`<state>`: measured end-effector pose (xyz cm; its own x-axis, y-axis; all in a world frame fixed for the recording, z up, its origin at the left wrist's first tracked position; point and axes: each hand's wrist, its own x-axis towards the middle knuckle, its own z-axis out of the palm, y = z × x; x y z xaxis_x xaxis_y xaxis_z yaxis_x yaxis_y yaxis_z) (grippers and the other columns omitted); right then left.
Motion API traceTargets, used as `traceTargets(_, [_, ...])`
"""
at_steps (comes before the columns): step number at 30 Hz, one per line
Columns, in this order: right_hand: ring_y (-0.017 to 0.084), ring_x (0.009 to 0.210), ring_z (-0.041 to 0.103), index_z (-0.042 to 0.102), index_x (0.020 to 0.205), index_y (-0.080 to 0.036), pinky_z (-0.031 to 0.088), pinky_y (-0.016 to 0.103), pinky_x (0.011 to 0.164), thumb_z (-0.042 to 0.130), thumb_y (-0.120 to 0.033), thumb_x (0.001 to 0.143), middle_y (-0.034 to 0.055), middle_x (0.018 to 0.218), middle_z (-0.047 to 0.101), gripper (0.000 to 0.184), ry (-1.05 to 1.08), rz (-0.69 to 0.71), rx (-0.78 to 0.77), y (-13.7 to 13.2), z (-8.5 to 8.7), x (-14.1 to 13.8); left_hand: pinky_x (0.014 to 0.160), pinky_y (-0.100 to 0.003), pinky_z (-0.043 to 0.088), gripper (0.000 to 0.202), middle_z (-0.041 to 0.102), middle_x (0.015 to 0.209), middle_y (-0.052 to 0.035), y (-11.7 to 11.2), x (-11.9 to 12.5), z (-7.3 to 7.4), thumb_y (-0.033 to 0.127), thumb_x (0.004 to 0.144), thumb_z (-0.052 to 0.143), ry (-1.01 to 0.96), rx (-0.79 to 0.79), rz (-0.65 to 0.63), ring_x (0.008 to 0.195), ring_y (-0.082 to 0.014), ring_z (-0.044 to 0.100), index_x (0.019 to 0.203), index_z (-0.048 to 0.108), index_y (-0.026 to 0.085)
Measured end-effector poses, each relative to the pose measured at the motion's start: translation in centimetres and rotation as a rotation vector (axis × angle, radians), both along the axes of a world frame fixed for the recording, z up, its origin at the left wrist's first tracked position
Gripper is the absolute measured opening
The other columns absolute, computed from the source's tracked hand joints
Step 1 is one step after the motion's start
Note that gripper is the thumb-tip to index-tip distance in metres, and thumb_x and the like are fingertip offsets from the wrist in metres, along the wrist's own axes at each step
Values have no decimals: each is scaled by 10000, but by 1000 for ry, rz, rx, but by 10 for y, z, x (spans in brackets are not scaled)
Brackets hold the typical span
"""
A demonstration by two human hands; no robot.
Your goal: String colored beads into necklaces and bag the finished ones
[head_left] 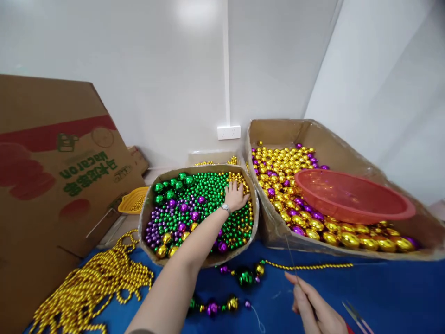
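While my left hand [236,195] dips into small, shiny gold beads at centre frame, fingers loosely spread and nothing visibly held, my right hand [314,304], lower right, pinches a thin, dark, needle-like strand [291,257] between thumb and fingertips. Small, round green beads [208,183] crowd beside the gold in a tape-edged brown cardboard box [255,204]; with colours so mingled, I judge that a wrong one is easily picked up. A loose pinch could let the strand slip, and its narrow tip might prick me. At bottom centre, a short string of purple, green and gold beads [212,307] trails a pale thread; if the end is unknotted, which I cannot tell, a tug could shed beads. At right, an oval, translucent red plastic basin [354,197] rests on beads in a larger cardboard box [333,148] and could slide if they shift.

Beneath it all spreads a deep-blue tabletop [399,297], where a tangled heap of gold bead strands [93,273] lies lower left. A printed brown carton [41,185] fills the left side; behind, a pale grey wall [174,69] carries a white double socket [228,132].
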<state>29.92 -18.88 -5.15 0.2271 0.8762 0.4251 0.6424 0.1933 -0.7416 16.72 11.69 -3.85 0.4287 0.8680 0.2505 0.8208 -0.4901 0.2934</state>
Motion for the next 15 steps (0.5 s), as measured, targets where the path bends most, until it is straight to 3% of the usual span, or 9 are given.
traceTargets(3, [109, 503, 616, 660, 1069, -188, 502, 140, 521, 444, -414, 920, -6, 595, 629, 346, -26, 0, -13, 0, -1, -3, 1063, -587, 221, 597, 271, 1476, -204, -13, 3, -5, 396, 871, 480, 17, -38, -97, 1360, -384, 204, 1384, 340, 125])
traceTargets(6, [115, 528, 624, 657, 1075, -185, 520, 159, 567, 434, -405, 924, -2, 610, 628, 347, -29, 14, -61, -1, 2, -11, 1089, -486, 258, 576, 317, 1451, -210, -31, -2, -7, 349, 869, 497, 20, -88, -243, 1344, -330, 280, 1366, 367, 88])
traceTargets(11, [116, 519, 619, 662, 1074, -192, 528, 172, 583, 446, -397, 921, 6, 638, 648, 334, -17, 41, -64, 1, 6, -20, 1022, -297, 384, 378, 538, 1310, -75, -61, -24, 0, 289, 888, 475, -26, -147, -498, 1206, -196, 491, 1243, 526, 169])
traceTargets(13, [108, 496, 615, 668, 1063, -198, 520, 152, 554, 462, -387, 916, -8, 606, 638, 316, -2, 62, -23, 3, 6, -19, 993, -287, 410, 322, 590, 1243, -41, -62, -35, 5, 284, 901, 450, -73, -127, -486, 1140, -180, 542, 1190, 564, 198])
traceTargets(15, [102, 483, 614, 671, 1061, -208, 505, 133, 510, 473, -388, 910, -18, 580, 629, 308, 17, 85, -1, 5, 5, -18, 1008, -319, 397, 334, 580, 1245, -73, -52, -42, 11, 290, 918, 416, -112, -64, -369, 1156, -198, 525, 1203, 548, 176])
